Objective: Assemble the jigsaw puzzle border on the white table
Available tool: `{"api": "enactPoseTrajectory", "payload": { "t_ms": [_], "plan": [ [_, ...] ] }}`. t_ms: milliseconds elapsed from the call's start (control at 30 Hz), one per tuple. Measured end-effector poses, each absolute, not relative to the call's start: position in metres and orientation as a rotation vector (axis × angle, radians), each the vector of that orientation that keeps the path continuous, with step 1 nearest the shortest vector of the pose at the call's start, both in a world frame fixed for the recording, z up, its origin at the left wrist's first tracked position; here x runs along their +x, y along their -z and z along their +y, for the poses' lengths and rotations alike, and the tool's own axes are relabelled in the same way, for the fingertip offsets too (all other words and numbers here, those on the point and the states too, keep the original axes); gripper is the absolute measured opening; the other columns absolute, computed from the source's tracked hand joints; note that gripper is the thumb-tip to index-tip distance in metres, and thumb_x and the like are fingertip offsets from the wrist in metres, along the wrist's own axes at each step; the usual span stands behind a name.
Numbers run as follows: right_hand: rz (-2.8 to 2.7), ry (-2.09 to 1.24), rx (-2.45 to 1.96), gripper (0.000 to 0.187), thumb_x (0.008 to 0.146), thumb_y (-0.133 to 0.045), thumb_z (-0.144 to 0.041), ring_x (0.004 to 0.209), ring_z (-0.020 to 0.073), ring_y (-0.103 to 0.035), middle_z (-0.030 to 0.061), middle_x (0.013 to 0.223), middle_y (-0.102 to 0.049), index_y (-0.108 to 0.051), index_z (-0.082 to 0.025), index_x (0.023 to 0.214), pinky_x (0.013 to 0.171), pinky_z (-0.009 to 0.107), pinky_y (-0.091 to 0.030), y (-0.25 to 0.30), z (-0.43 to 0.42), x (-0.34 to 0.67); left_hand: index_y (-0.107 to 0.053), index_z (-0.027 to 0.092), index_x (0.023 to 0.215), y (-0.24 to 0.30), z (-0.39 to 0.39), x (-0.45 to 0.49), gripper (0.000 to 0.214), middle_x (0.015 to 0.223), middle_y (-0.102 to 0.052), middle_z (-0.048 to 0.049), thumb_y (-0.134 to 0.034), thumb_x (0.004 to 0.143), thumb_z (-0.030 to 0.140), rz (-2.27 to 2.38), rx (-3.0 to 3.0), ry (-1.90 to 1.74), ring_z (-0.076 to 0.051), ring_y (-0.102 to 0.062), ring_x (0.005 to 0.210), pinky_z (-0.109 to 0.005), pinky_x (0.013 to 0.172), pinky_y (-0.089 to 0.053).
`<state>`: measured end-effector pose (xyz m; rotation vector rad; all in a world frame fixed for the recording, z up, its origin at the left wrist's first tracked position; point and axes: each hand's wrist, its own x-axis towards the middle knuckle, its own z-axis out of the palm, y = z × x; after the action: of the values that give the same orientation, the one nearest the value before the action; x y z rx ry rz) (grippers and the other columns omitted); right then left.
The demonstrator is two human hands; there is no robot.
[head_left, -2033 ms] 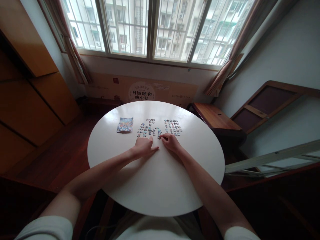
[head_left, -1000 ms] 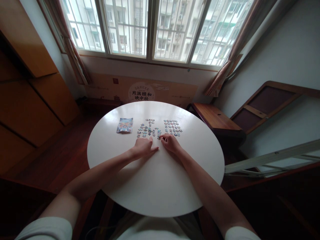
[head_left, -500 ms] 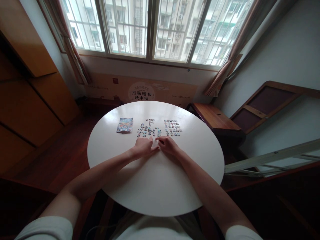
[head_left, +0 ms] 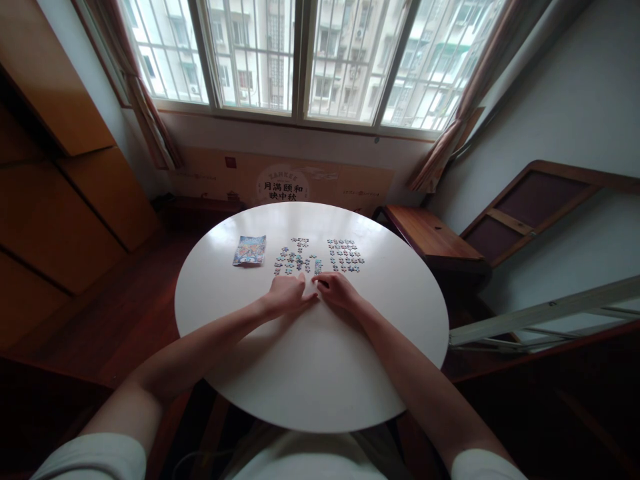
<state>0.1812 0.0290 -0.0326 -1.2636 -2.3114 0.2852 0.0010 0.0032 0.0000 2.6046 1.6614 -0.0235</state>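
Both my hands rest on a round white table [head_left: 310, 373]. My left hand [head_left: 287, 293] lies knuckles up with its fingers curled and the index finger stretched right along the tabletop. My right hand [head_left: 337, 290] sits beside it, fingers bent and pinched together at the tips; what they hold is too small to make out. Just beyond the hands lie loose jigsaw pieces [head_left: 297, 260] in a scattered cluster, and a neater block of pieces [head_left: 345, 255] to the right. A small picture card [head_left: 249, 251] lies to the left.
A wooden bench [head_left: 430, 240] stands right of the table, with a leaning wooden frame [head_left: 540, 200] behind it. Wooden cabinets [head_left: 60, 200] fill the left side. A barred window [head_left: 300, 60] and a printed cardboard panel [head_left: 283, 181] are behind the table.
My right hand has drawn back from the scattered pieces and shifted slightly left, closer to my left hand. My left hand has stayed put.
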Motion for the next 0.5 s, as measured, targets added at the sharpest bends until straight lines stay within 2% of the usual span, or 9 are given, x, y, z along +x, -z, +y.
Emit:
{"api": "enactPoseTrajectory", "payload": {
  "t_ms": [300,500],
  "plan": [
    [-2.304,-0.259,-1.297,0.030,0.081,-0.050,-0.013,0.084,0.0188,-0.067,0.0072,0.095,-0.074,-0.075,-0.019,0.096,0.079,0.025,-0.048,0.0346,0.0312,0.1836,-0.049,0.010,0.129,-0.0006,0.0033,0.0010,0.069,0.097,-0.070,-0.0171,-0.038,0.088,0.064,1.653,2.625,0.008,-0.032,-0.066,0.091,-0.035,0.073,-0.047],
    [-2.302,-0.260,-1.301,0.029,0.081,-0.050,-0.014,0.086,0.0190,-0.067,0.0068,0.096,-0.074,-0.075,-0.020,0.095,0.080,0.025,-0.048,0.0358,0.0318,0.1837,-0.045,0.010,0.133,-0.0024,0.0022,0.0012,0.071,0.099,-0.070,-0.0186,-0.038,0.088,0.064,1.653,2.601,0.033,-0.034,-0.065,0.096,-0.037,0.076,-0.046]
  ]
}}
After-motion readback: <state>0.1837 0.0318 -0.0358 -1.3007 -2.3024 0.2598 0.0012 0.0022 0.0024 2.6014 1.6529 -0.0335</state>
